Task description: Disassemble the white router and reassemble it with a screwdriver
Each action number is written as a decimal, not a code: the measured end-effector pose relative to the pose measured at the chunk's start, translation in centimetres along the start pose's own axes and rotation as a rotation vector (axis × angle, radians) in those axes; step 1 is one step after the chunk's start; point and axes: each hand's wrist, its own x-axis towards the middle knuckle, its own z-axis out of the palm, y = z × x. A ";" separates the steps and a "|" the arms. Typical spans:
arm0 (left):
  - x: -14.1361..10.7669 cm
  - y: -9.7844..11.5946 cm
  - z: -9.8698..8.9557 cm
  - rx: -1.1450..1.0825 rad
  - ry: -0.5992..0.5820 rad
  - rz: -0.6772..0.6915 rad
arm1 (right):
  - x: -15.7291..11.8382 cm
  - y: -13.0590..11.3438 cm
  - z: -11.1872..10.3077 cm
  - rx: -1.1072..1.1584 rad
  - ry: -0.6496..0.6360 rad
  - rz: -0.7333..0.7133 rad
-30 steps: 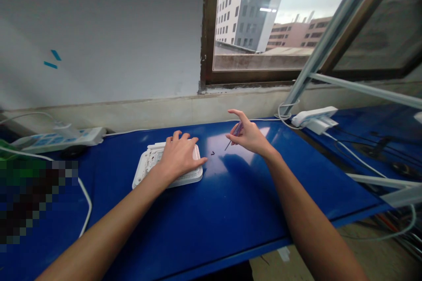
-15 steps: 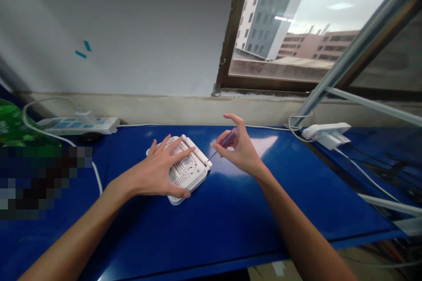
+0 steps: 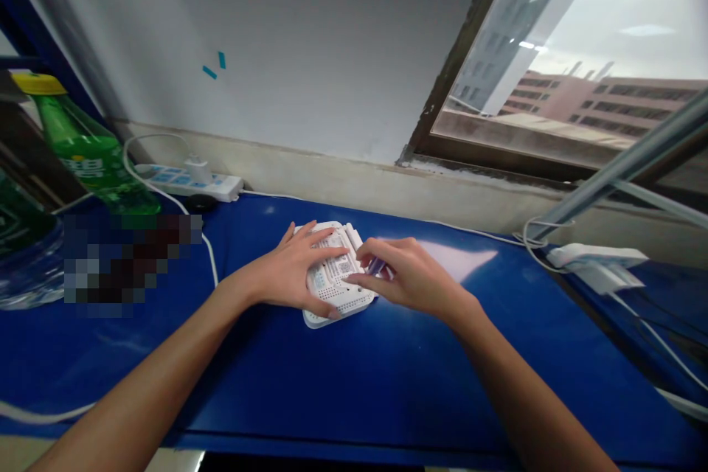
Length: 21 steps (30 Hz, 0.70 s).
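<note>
A white router [image 3: 354,301] lies underside up on the blue table, showing a printed label, rows of vent holes and a white antenna [image 3: 352,234] along its far right side. My left hand [image 3: 293,265] rests spread across it, fingers over the label and thumb at the near edge. At the router's right side, my right hand [image 3: 414,273] is closed around a screwdriver with a clear purple handle [image 3: 378,267]. Its thumb and forefinger reach over the router's edge. I cannot see the screwdriver's tip behind the fingers.
Green bottles [image 3: 91,151] stand at the left, beside a blurred-out patch. Behind them a white power strip [image 3: 221,186] with a plugged-in charger runs along the wall. Another power strip [image 3: 600,258] lies at right by a metal frame [image 3: 625,155]. White cables trail across the table.
My right hand has moved in, over the router's edge, and its raised forefinger has curled down. The screwdriver's shaft has gone from sight. The whole view has shifted, bringing the bottles in.
</note>
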 end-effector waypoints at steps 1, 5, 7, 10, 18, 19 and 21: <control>0.1 -0.3 0.2 -0.015 0.010 0.030 | 0.4 -0.3 -0.4 -0.068 -0.014 -0.019; 0.6 -1.1 0.8 -0.079 0.059 0.094 | 1.4 -1.6 -1.1 -0.197 -0.099 -0.085; 0.7 -1.1 0.9 -0.098 0.062 0.099 | 1.3 -2.2 -1.2 -0.166 -0.134 -0.101; 0.7 -0.7 1.0 -0.091 0.058 0.080 | 0.5 -2.7 -1.1 -0.084 -0.122 -0.104; 0.7 0.1 1.8 -0.026 0.048 0.071 | -0.2 -2.1 0.2 -0.033 -0.010 0.017; 0.8 0.2 2.0 -0.028 0.053 0.089 | -0.2 -2.1 0.3 -0.015 0.002 0.014; 1.0 0.3 2.4 -0.040 0.068 0.115 | -0.2 -2.1 0.4 0.051 0.000 -0.016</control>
